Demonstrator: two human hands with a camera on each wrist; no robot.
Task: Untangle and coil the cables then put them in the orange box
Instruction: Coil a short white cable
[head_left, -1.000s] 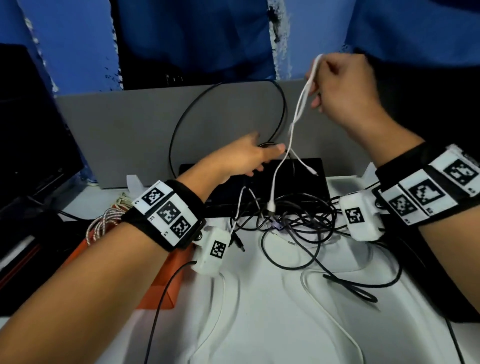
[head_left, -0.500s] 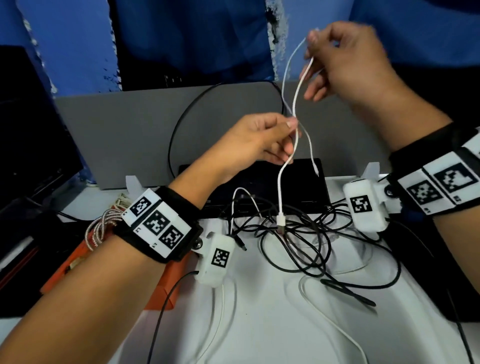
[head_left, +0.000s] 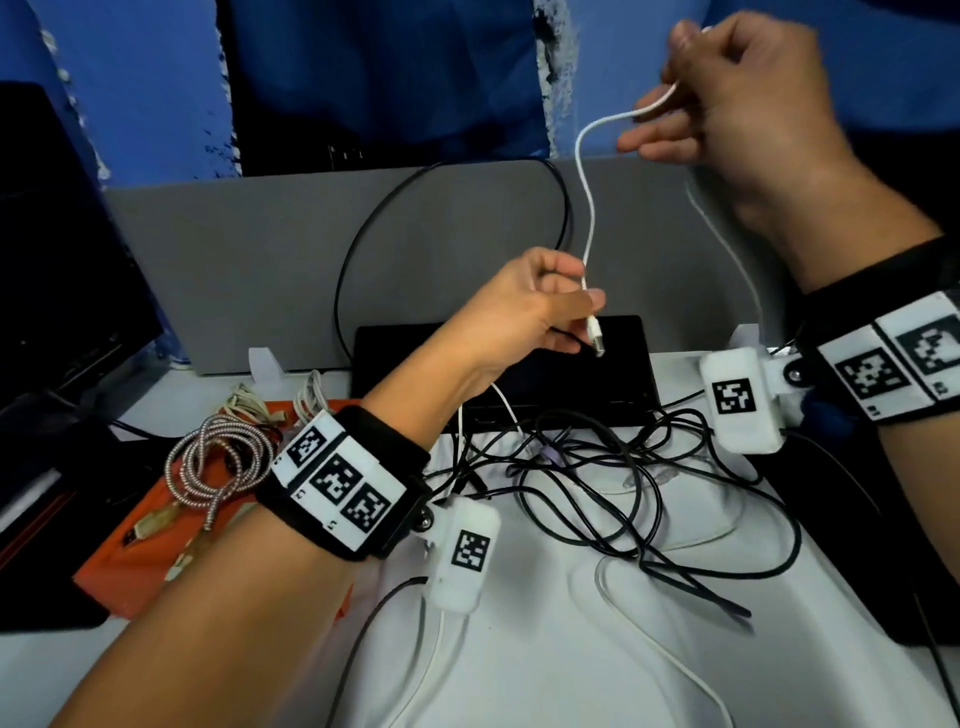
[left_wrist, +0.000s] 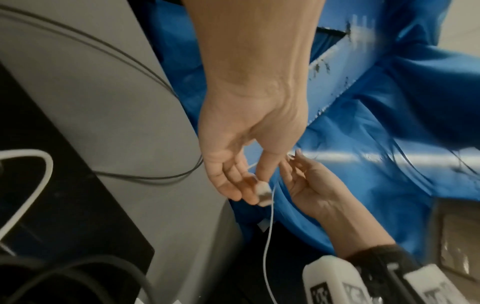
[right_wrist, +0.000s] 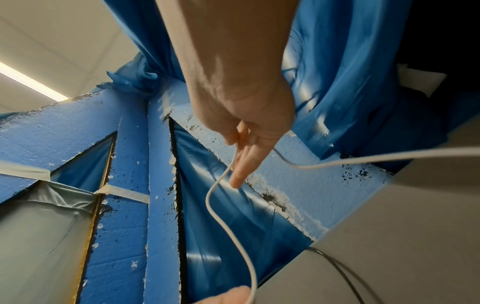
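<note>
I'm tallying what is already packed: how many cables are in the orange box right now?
2 that I can make out, both in the orange box: a braided silver cable coiled at its middle, and a pale bundled cable at its far end. The left forearm may hide more.

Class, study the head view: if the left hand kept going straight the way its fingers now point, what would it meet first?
Probably the grey panel behind the desk. The left hand pinches the white cable near its plug and points forward and slightly right above the black tangle; nothing else shows in that line, though depth is uncertain.
</note>
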